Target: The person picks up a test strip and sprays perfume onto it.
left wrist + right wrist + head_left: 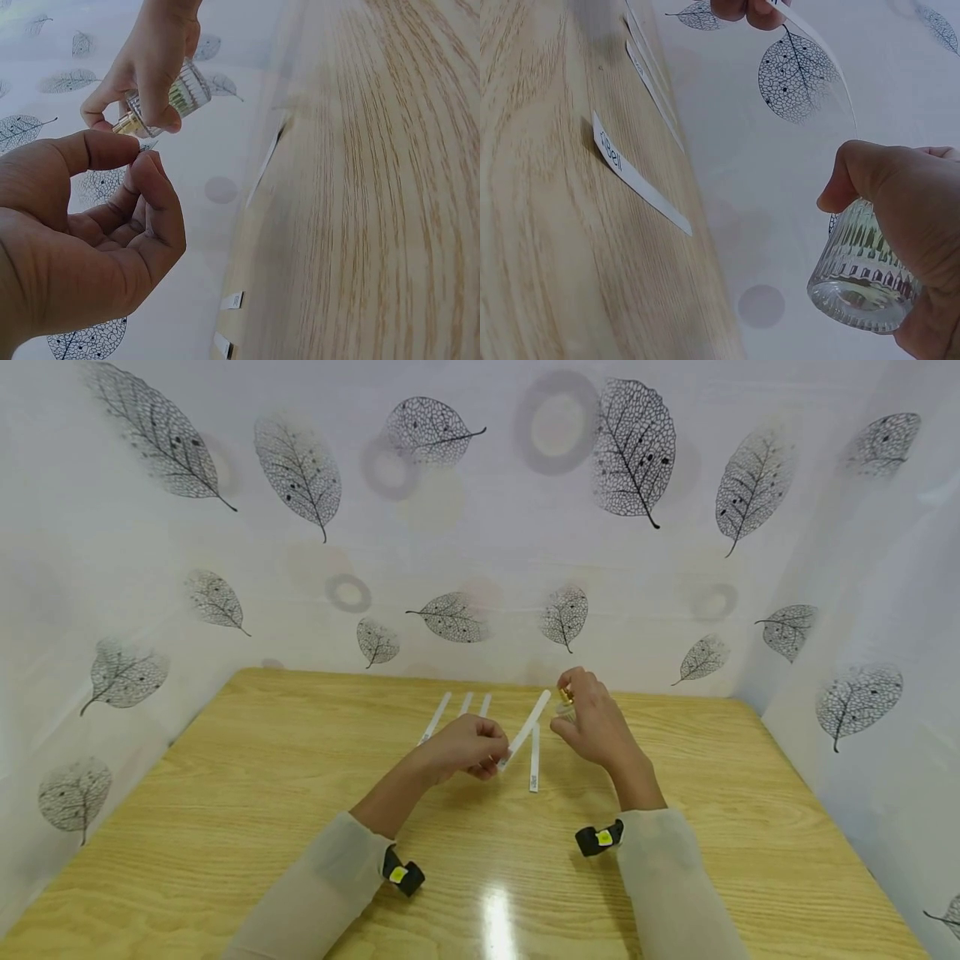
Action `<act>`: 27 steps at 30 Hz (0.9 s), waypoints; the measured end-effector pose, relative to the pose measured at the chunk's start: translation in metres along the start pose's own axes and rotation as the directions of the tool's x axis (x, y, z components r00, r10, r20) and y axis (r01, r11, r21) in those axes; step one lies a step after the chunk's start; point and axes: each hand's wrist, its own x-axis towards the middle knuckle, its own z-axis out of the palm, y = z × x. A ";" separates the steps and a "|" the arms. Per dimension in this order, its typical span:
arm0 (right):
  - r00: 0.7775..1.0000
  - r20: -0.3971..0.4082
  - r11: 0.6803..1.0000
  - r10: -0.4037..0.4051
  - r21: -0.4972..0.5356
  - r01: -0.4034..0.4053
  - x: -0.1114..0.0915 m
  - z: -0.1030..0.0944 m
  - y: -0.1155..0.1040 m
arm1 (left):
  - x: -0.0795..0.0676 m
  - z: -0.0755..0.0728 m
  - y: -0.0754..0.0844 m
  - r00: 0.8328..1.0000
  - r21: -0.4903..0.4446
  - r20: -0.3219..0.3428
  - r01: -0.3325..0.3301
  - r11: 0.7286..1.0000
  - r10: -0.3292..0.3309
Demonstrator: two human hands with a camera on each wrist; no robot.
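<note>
**Two hands above a wood-grain worktop: a paper strip held beside a ribbed glass bottle**

The left hand [467,748] pinches a narrow white paper strip [529,722] by its near end, between thumb and forefinger. The strip slants up and away to the right, its free end just beside the bottle. The right hand [597,720] grips a clear, vertically ribbed glass bottle [862,262] with a gold-coloured neck [128,124]. Its fingers curl round the glass, and one finger reaches the gold-coloured part. The bottle is raised off the worktop; in the head view the right hand hides most of it.

A second white strip [535,760], with dark lettering at its near end, lies on the yellow-brown wood-grain worktop [247,802] between the two hands; in the head view the held strip overlaps its far end. Three further white strips [436,715] lie side by side beyond the left hand, their near ends partly hidden by it.

Both forearms wear cream sleeves [667,877]. At each wrist sits a small black camera [410,878] bearing a yellow square. Behind the worktop hangs a pale sheet [480,556] printed with dark skeleton leaves and soft grey rings.
</note>
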 end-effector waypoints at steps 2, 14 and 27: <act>1.000 0.006 1.000 0.010 0.001 -0.010 0.000 0.000 0.000 | 0.000 -0.001 -0.001 1.000 0.001 -0.004 0.003 1.000 -0.003; 1.000 0.010 1.000 0.024 -0.006 -0.023 0.002 0.001 -0.003 | 0.004 -0.007 -0.005 0.999 -0.003 -0.040 0.031 1.000 -0.031; 0.999 0.024 0.999 0.038 -0.018 -0.038 0.001 -0.003 -0.001 | 0.021 -0.014 -0.009 0.993 -0.088 -0.068 0.089 0.992 -0.095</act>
